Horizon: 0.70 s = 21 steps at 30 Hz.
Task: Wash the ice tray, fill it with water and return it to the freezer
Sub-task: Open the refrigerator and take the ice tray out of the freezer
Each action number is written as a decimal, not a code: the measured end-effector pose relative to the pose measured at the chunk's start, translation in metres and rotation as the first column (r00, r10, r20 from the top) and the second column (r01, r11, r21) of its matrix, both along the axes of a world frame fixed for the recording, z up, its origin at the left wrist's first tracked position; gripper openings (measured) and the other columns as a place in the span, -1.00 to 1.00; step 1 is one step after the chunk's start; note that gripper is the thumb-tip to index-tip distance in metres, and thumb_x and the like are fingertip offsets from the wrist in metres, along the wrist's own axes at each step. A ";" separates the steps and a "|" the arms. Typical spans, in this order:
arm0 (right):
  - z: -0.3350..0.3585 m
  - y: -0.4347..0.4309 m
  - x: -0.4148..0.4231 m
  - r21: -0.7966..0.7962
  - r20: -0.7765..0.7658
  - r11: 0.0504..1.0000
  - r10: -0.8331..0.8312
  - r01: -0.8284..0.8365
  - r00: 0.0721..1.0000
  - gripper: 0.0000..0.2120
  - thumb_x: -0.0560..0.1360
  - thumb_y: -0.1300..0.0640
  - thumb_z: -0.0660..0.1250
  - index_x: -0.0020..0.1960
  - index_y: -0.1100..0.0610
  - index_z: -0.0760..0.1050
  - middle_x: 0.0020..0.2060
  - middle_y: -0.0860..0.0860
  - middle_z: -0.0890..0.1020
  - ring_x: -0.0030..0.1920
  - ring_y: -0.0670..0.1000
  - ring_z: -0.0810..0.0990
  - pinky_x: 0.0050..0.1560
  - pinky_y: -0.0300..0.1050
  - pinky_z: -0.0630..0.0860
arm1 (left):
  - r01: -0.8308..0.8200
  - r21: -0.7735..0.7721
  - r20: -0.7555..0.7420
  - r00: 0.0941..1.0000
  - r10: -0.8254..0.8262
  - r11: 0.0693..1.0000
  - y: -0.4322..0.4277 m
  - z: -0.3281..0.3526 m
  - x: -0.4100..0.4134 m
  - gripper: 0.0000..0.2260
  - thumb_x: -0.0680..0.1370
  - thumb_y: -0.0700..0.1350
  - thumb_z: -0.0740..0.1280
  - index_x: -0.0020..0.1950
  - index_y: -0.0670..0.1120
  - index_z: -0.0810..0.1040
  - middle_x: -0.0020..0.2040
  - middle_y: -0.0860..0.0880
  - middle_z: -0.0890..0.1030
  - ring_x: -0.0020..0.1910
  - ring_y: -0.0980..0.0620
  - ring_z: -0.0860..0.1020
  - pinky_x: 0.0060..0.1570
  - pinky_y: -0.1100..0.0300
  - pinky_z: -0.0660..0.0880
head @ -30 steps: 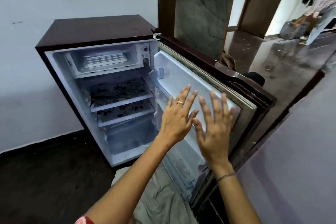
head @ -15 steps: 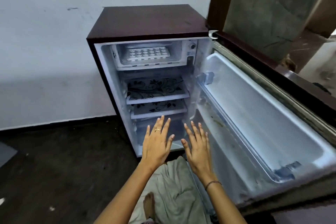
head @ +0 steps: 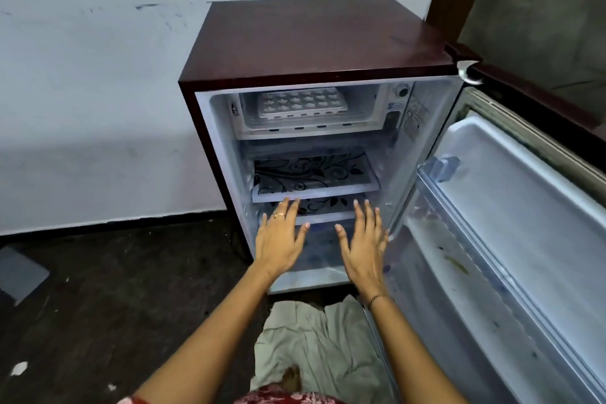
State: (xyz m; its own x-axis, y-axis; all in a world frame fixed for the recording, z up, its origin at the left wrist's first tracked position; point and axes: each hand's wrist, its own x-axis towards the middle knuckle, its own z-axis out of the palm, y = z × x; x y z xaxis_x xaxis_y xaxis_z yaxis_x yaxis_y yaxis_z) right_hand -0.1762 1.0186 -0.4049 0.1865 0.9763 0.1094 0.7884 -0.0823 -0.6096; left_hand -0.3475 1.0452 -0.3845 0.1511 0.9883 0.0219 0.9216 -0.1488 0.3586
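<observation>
Both arms reach forward, palms down. The left grip [head: 280, 246] is spread flat, its fingers straight and apart, and holds nothing; a ring [head: 279, 215] sits on one finger. Just beside it the right grip [head: 364, 249] is equally flat and empty, with a thin bracelet [head: 375, 298] at the wrist.

The ice tray [head: 301, 102] lies well above and beyond both grips, inside the freezer compartment [head: 360, 108] at the top of the open mini fridge [head: 311, 39]. I cannot tell what its cells contain.

The fingertips overlap the front edge of the lower shelf [head: 328, 215] and hide part of it; I cannot tell whether they touch it. The door [head: 508, 207], to the right of the right grip, is cut off by the frame edge. A pale cloth [head: 321, 338] lies on the floor [head: 98, 305] below the wrists.
</observation>
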 end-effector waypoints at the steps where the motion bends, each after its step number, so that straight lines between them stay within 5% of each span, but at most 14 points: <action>1: 0.004 0.012 -0.004 0.011 -0.008 1.000 -0.005 0.006 1.000 -0.40 0.58 -0.18 0.05 0.55 0.02 0.01 0.55 0.00 0.01 0.55 0.04 -0.15 0.49 0.25 -0.17 | 0.007 0.010 0.009 1.000 -0.007 1.000 0.012 0.003 -0.003 -0.47 0.62 0.16 0.02 0.55 -0.01 0.05 0.56 -0.07 0.11 0.51 -0.05 0.15 0.48 -0.08 0.08; 14: 0.049 0.159 0.002 0.156 0.051 0.988 0.005 -0.013 0.999 -0.45 0.59 -0.18 0.06 0.46 0.11 0.23 0.50 0.10 0.16 0.53 0.14 -0.03 0.46 0.29 -0.08 | -0.112 0.169 0.189 0.979 0.080 0.979 0.143 0.049 0.003 -0.48 0.62 0.11 0.09 0.52 -0.11 0.15 0.50 -0.17 0.23 0.43 -0.18 0.28 0.36 -0.09 0.29; 21: 0.057 0.245 0.019 0.309 0.032 0.950 0.039 -0.047 0.999 -0.46 0.61 -0.04 0.16 0.44 0.29 0.23 0.46 0.24 0.20 0.48 0.22 0.11 0.45 0.03 0.10 | -0.230 0.255 0.404 0.908 0.113 0.939 0.210 0.056 0.009 -0.42 0.61 0.00 0.19 0.53 -0.20 0.07 0.48 -0.23 0.24 0.41 -0.21 0.30 0.34 -0.05 0.32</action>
State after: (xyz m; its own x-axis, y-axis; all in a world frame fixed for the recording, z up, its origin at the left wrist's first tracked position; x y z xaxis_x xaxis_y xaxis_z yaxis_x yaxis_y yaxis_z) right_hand -0.1575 1.2631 -0.3477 0.1385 0.9009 0.4114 0.8027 0.1412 -0.5794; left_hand -0.3380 1.2548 -0.3281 -0.0977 0.9382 0.3321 0.7450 -0.1523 0.6494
